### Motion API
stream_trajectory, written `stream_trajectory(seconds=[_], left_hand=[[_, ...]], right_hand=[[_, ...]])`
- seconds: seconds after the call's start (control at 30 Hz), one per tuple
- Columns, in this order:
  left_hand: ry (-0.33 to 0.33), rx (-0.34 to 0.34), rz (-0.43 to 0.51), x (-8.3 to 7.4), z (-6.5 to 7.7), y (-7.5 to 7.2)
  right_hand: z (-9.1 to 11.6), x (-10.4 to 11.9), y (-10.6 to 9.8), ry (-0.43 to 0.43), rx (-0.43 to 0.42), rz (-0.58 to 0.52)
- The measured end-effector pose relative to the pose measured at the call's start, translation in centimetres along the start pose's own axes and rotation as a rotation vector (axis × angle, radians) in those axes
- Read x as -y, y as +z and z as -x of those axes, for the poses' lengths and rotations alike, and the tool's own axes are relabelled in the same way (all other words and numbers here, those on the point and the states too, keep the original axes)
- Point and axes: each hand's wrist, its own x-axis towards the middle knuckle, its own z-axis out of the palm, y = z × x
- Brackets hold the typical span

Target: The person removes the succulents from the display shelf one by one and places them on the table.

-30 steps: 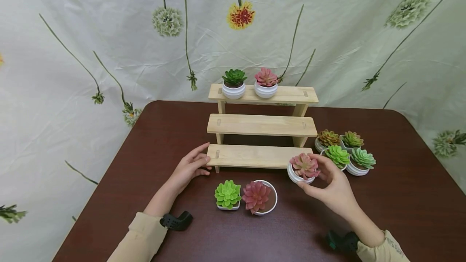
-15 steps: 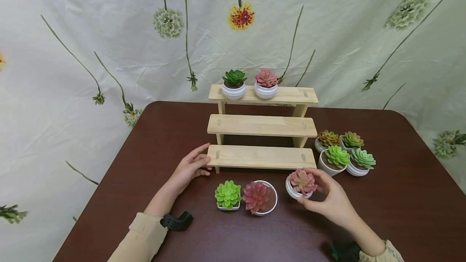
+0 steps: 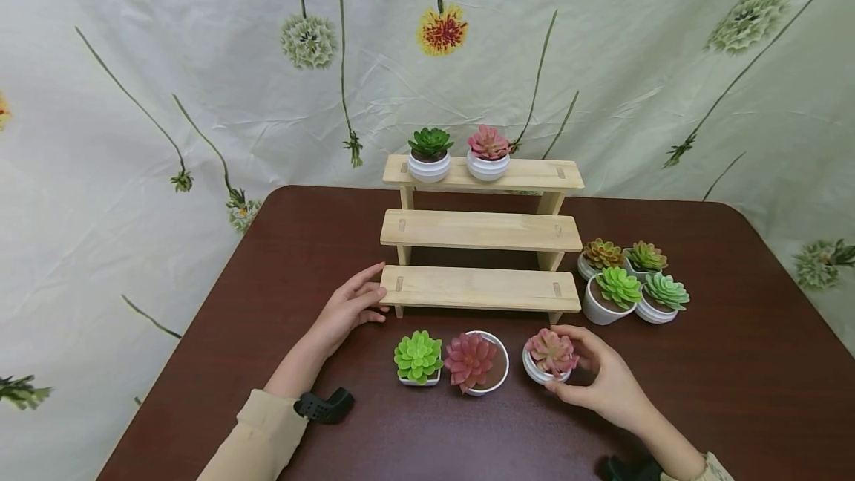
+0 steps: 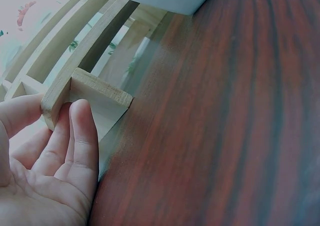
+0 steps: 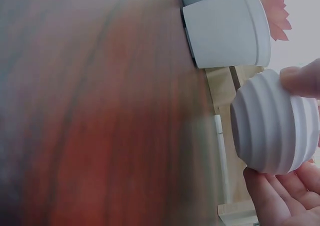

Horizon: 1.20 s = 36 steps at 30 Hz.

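My right hand [image 3: 604,377] holds a pink succulent [image 3: 551,352] in a white ribbed pot [image 5: 272,123], thumb on one side and fingers on the other. In the right wrist view a gap shows between the pot's base and the tabletop. My left hand [image 3: 344,309] pinches the left end of the lowest step of a three-step wooden stand [image 3: 481,288], fingers curled under the board [image 4: 60,93]. Left of the held pot, a dark pink succulent [image 3: 470,359] in a round white pot and a bright green one [image 3: 418,357] in a square pot stand before the stand.
On the top step are a dark green succulent [image 3: 430,142] and a pink one [image 3: 488,142], both in white pots. Several more potted succulents [image 3: 617,287] cluster right of the stand on the dark brown table [image 3: 300,243]. A flower-printed cloth [image 3: 200,36] hangs behind.
My right hand has drawn the pink succulent toward me from the right end of the lowest step, level with the two front pots. The left hand keeps its place.
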Motion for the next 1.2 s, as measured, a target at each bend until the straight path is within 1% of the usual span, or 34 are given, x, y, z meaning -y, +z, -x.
stream_trajectory(seconds=[0.3,0.67,0.97,1.07,1.2], left_hand=[[0.013,0.012,0.009,0.2,-0.1,0.0],[0.017,0.012,0.011,0.2,-0.1,0.0],[0.012,0.004,0.004,0.1,-0.1,0.0],[0.012,0.004,0.001,0.1,-0.1,0.0],[0.011,0.002,0.001,0.1,0.0,0.0]], right_hand=[[0.4,-0.5,0.3,0.033,0.023,-0.012],[0.4,-1.0,0.6,0.016,0.035,-0.04],[0.5,-1.2,1.0,0.016,0.048,-0.038],[0.3,-1.2,0.9,0.025,0.063,-0.022],[0.1,-0.9,0.6,0.053,0.097,0.036]])
